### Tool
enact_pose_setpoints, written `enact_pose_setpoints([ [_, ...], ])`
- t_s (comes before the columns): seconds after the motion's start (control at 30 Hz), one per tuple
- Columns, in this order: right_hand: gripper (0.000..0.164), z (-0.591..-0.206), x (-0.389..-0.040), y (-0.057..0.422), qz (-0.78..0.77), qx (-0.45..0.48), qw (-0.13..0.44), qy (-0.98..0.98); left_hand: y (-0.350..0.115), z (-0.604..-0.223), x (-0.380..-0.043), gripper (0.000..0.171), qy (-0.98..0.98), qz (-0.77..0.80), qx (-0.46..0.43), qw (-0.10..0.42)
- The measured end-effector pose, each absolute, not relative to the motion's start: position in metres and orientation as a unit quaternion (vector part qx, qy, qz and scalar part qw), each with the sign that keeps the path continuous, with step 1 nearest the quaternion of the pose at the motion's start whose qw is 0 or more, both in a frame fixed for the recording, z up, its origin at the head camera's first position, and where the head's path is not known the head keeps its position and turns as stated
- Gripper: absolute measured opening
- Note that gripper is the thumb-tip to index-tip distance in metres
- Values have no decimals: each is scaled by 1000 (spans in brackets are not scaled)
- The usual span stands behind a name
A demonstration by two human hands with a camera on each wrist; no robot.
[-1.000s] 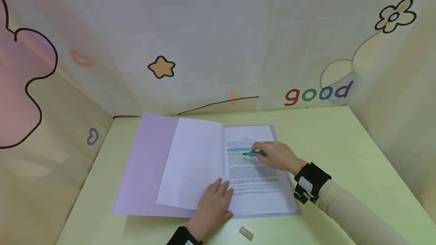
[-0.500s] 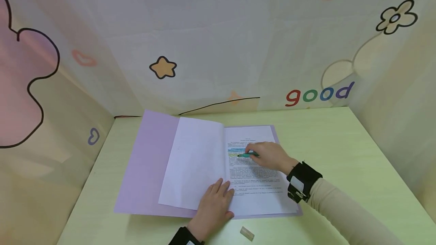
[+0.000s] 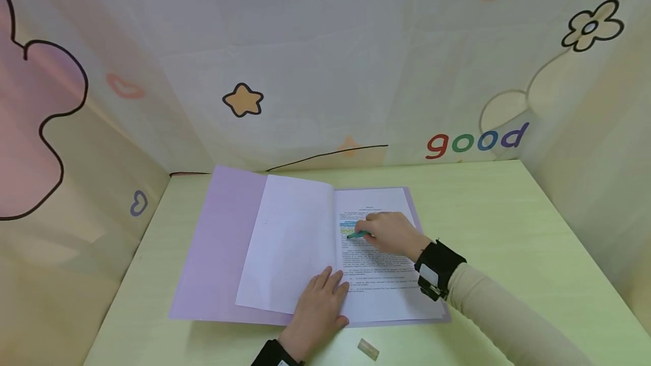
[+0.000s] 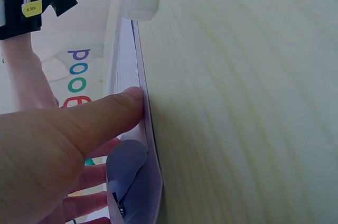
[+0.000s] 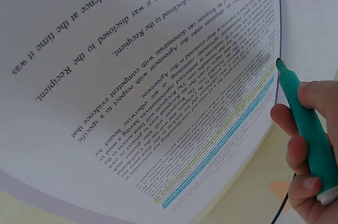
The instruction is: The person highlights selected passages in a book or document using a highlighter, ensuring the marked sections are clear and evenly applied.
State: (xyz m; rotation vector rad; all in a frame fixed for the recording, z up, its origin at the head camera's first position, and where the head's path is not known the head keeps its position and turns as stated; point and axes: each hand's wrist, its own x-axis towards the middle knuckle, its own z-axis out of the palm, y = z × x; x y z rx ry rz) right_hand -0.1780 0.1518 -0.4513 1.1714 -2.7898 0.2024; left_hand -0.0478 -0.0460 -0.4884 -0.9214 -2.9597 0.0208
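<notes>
A purple folder (image 3: 218,242) lies spread on the table with a blank white page (image 3: 287,242) turned to the left. On its right side, a printed page (image 3: 381,304) bears a blue highlighted band (image 5: 222,142) and a yellow highlighted band (image 5: 211,142). My right hand (image 3: 391,233) pinches a green highlighter (image 5: 306,123), its dark tip at the inner end of the text lines, near the yellow band. Whether the tip touches the paper I cannot tell. My left hand (image 3: 315,306) rests with fingers extended across the pages' lower middle, its thumb (image 4: 113,115) by the bottom edge.
A small translucent greyish piece (image 3: 368,349), perhaps a cap, lies on the pale wooden table (image 3: 508,230) just in front of the folder. Behind and at both sides hangs a printed cloth backdrop (image 3: 305,61). Each wrist wears a black strap (image 3: 439,270).
My right hand has travelled left and slightly toward me, bringing the highlighter's tip to the inner start of the lines. The left hand stays in place on the pages.
</notes>
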Motion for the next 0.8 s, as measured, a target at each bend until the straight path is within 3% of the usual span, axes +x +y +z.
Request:
enact_pose_setpoints([
  [0.8,14,-452,-184,139,55,404,69,-911,-49,-489,-47,62,-952,-2,-304,43],
])
